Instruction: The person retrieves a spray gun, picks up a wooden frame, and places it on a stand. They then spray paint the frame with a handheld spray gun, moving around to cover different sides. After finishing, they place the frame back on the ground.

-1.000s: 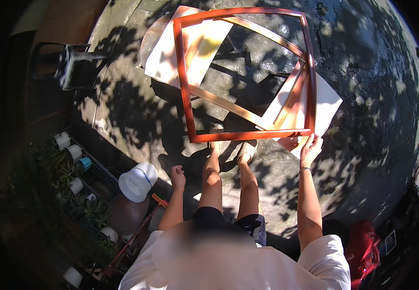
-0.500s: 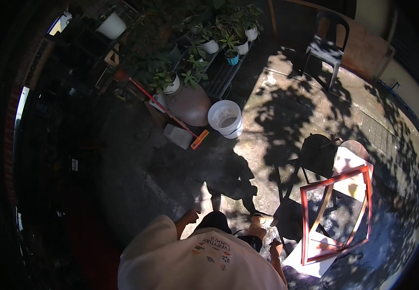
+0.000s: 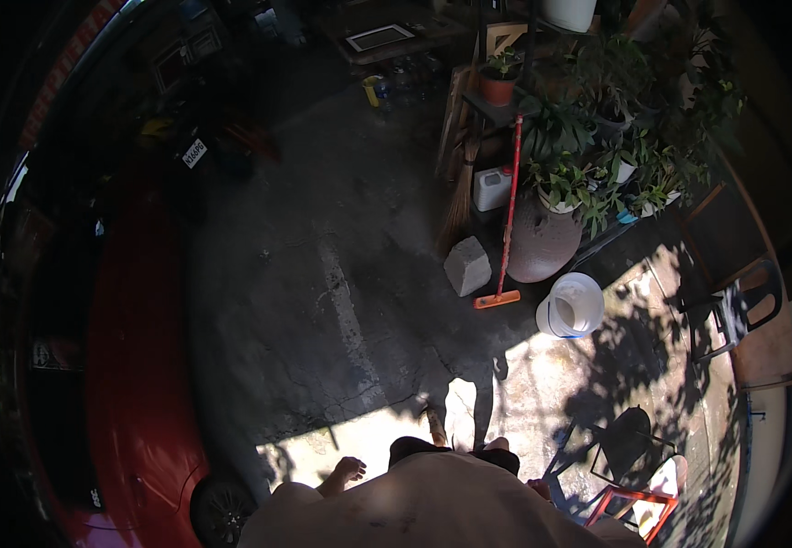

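Observation:
My left hand (image 3: pixel 350 469) hangs beside my body above the sunlit concrete, its fingers loosely bent and apart, with nothing visible in it. My right hand (image 3: pixel 539 488) is low on my other side, half in shadow and partly hidden by my shirt; its fingers are too dark to make out. Nearest to it is a red rectangular frame (image 3: pixel 659 500) at the lower right, partly cut off by my sleeve. The frame rests against a dark stool or chair (image 3: pixel 629 447) that is hard to tell from its shadow.
A white bucket (image 3: pixel 571 306), a squeegee with a red handle (image 3: pixel 509 219), a concrete block (image 3: pixel 467 267) and a broom (image 3: pixel 462 196) stand ahead. Potted plants (image 3: pixel 597 164) fill the back right. A red car (image 3: pixel 140 365) is at left, a dark plastic chair (image 3: pixel 748 306) at right.
My view has swung to the left, so the bucket, plants and red frame now lie farther right and the red car shows clearly. My feet and body have turned too.

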{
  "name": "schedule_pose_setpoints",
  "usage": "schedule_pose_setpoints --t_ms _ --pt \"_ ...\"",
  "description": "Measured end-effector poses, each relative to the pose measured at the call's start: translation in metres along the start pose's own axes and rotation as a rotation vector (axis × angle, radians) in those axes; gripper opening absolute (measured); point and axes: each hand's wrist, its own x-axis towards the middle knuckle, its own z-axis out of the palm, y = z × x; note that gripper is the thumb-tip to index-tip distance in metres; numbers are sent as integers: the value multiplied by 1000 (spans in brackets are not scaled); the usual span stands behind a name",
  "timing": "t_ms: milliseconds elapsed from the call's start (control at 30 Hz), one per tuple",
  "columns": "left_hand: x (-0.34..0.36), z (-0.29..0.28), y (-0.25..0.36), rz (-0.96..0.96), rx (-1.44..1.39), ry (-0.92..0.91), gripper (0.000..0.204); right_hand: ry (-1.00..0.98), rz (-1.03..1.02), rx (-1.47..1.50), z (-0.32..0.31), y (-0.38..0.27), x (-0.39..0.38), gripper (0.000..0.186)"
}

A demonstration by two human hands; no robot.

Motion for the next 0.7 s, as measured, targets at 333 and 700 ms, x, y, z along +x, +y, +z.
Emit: schedule_pose_setpoints --t_ms 333,700 --pt "159 -61 314 291 60 146 44 -236 -518 -1313 207 -248 40 21" --pt "216 -210 604 312 -159 194 31 79 -1243 -836 485 -703 237 26"
